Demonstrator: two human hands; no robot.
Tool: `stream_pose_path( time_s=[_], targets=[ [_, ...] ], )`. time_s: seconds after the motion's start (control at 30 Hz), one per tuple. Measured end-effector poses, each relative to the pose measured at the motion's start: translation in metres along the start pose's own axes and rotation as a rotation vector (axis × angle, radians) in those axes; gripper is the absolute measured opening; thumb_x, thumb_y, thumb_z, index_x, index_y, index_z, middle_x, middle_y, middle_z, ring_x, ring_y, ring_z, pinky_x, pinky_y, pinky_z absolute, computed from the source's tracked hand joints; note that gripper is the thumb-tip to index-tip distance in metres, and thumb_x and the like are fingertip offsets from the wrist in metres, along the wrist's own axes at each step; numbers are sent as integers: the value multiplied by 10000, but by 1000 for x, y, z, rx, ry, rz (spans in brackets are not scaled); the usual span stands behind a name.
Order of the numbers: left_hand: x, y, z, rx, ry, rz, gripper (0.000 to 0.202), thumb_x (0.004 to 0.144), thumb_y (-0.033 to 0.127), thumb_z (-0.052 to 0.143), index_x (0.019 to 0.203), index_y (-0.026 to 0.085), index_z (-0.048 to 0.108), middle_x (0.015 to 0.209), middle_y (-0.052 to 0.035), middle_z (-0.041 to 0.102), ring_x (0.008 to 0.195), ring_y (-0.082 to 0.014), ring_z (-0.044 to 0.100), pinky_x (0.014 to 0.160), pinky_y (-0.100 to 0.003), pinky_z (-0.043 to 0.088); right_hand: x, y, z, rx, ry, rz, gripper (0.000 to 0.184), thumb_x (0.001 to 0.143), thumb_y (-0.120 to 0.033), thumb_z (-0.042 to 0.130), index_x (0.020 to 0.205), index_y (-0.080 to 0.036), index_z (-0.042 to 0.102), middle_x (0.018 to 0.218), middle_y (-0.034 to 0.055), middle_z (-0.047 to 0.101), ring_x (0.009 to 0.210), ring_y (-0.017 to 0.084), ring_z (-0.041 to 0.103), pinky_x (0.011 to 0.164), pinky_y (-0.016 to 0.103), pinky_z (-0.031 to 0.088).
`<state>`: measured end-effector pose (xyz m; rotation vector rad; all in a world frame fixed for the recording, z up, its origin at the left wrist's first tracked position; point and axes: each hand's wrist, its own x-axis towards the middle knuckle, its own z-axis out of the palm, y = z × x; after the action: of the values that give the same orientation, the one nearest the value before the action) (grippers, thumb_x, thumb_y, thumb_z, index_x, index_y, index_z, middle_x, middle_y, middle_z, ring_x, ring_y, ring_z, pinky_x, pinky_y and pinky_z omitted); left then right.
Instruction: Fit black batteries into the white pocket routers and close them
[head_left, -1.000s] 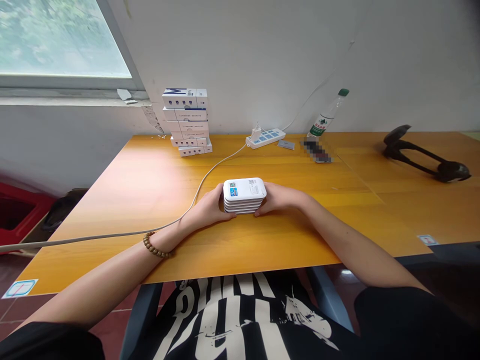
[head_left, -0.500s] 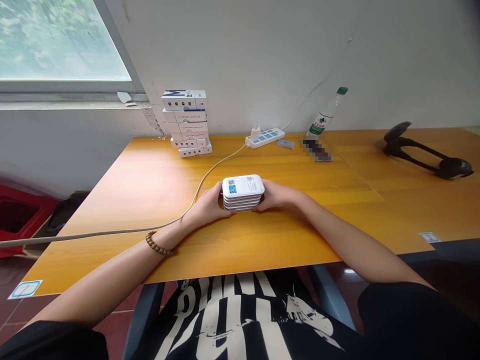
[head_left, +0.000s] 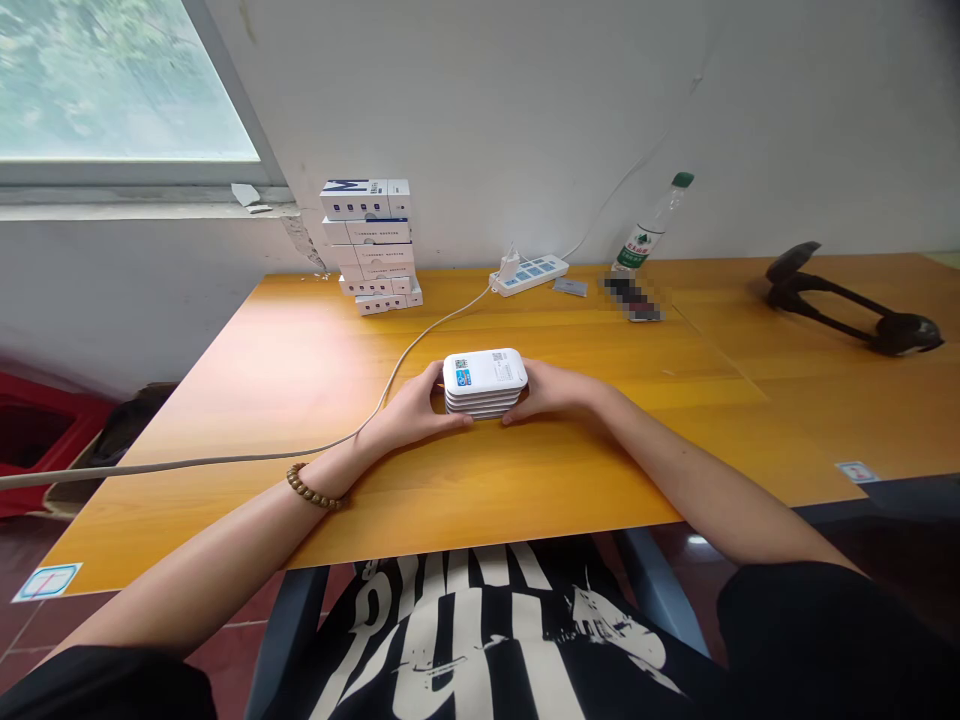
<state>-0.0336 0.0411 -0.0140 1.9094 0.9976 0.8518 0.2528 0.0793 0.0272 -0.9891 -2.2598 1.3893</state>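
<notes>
A stack of several flat white devices (head_left: 485, 373) with rounded corners stands on the wooden table in front of me. The top one carries a blue sticker, QR codes and small print. My left hand (head_left: 420, 408) grips the stack's left side, thumb at the near edge and fingers round the far side. On the right side my right hand (head_left: 544, 388) holds it the same way, thumb at the near corner. The far fingers of both hands are mostly hidden. A beaded bracelet (head_left: 313, 490) is on my left wrist.
White boxes (head_left: 375, 255) stand piled at the back left. A power strip (head_left: 529, 275) lies near the wall, its cable (head_left: 405, 355) running past my left forearm. Behind on the right are a water bottle (head_left: 641, 240), a blurred phone-like item (head_left: 634, 300) and a black folding stand (head_left: 847, 305).
Almost nothing differs; the whole view has shifted very slightly to the left. Both hands stay on the stack of white devices.
</notes>
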Motion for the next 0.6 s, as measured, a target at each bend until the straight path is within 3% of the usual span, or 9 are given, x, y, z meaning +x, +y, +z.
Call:
stream_pose_path(
  time_s=[0.17, 0.6],
  targets=[
    [0, -2, -1, -71, -39, 46, 673, 946, 434, 797, 1529, 234, 529, 1500, -149, 683, 1340, -323, 704, 1098, -465, 601, 1, 2, -1, 66, 5, -1, 893, 700, -349, 988, 1504, -282, 604, 1527, 106, 681, 1414, 347, 637, 1192, 525, 521],
    [3, -1, -2, 10, -37, 0, 651, 919, 363, 797, 1515, 241, 563, 1481, -128, 709, 1316, -335, 720, 1061, -464, 624, 0, 3, -4, -2, 109, 34, 749, 725, -398, 971, 1399, -255, 676, 1420, 107, 748, 1303, 349, 700, 1136, 551, 555]
  ],
)
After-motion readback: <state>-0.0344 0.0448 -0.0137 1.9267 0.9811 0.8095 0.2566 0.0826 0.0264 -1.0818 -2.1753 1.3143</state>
